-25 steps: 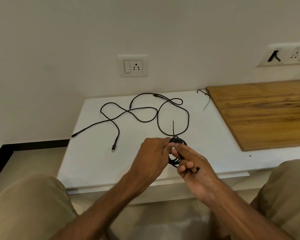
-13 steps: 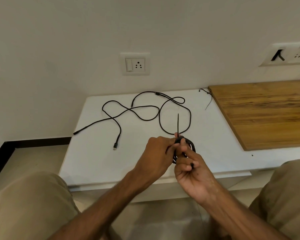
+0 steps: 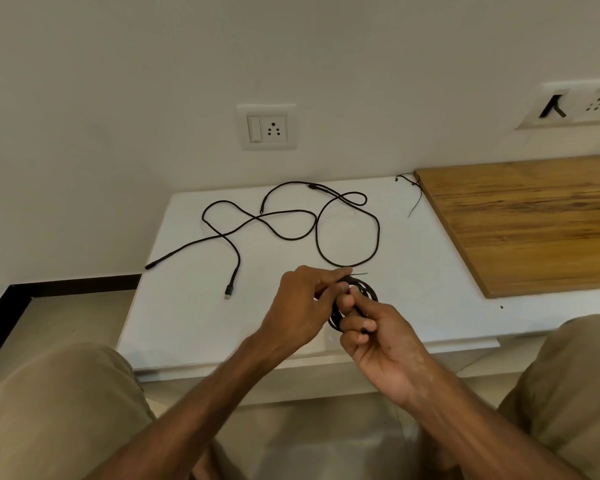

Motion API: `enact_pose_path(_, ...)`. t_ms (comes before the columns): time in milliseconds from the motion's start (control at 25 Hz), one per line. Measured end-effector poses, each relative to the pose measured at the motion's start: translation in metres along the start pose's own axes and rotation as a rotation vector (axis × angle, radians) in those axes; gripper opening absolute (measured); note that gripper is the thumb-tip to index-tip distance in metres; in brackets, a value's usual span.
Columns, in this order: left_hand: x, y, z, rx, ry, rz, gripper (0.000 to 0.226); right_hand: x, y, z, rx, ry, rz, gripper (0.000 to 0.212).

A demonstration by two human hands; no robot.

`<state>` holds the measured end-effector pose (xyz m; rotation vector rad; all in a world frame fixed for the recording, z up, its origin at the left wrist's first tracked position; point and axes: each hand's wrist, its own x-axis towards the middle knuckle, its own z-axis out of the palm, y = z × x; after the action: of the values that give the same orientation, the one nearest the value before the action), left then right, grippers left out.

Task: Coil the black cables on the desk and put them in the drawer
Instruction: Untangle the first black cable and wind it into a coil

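Note:
A small coiled black cable (image 3: 367,289) sits between both hands, just above the front of the white desk (image 3: 187,317). My left hand (image 3: 302,306) pinches its top, where a thin black tie (image 3: 357,273) pokes out to the right. My right hand (image 3: 378,341) grips the coil's lower side, with a cable end showing between its fingers. Two loose black cables (image 3: 347,233) lie tangled in loops across the back of the desk; one plug (image 3: 228,292) points toward me. No drawer is visible.
A wooden board (image 3: 534,220) covers the desk's right part. A second thin black tie (image 3: 414,199) lies by its left edge. Wall sockets (image 3: 267,128) are behind the desk. My knees (image 3: 49,403) flank the desk front.
The thin tie, upright above the coil before, now lies flat pointing right. Both hands stayed on the coil, shifting slightly.

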<state>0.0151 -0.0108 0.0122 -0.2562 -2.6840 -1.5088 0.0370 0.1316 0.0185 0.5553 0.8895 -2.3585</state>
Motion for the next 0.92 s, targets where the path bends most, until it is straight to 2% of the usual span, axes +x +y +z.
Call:
enact_pose_path(120, 0.005, -0.008, -0.004, -0.002, 0.036, -0.075, 0.026, -0.004, -0.007, 0.001, -0.296, 0.052, -0.03, 0.02)
enact_pose_path(200, 0.006, -0.012, -0.005, 0.01, 0.054, -0.114, 0.025, -0.005, -0.011, -0.001, -0.47, 0.09, -0.112, 0.02)
enact_pose_path(360, 0.011, -0.016, -0.007, 0.064, 0.078, -0.12, 0.023, -0.007, -0.019, -0.003, -0.582, 0.096, -0.221, 0.022)
enact_pose_path(520, 0.012, -0.019, -0.008, 0.123, 0.053, -0.128, 0.023, -0.007, -0.023, -0.004, -0.747, -0.006, -0.268, 0.032)
enact_pose_path(600, 0.012, -0.021, -0.007, 0.132, 0.041, -0.145, 0.025, -0.006, -0.023, -0.006, -0.78, -0.01, -0.324, 0.024)
enact_pose_path(680, 0.012, -0.021, -0.008, 0.121, 0.036, -0.159, 0.026, -0.005, -0.023, -0.005, -0.816, 0.023, -0.413, 0.012)
enact_pose_path(840, 0.012, -0.022, -0.008, 0.079, -0.006, -0.173, 0.024, -0.002, -0.023, -0.006, -1.109, 0.189, -0.729, 0.011)
enact_pose_path(920, 0.012, -0.021, -0.008, 0.082, -0.02, -0.18, 0.025, -0.001, -0.026, -0.01, -1.127, 0.235, -0.816, 0.009)
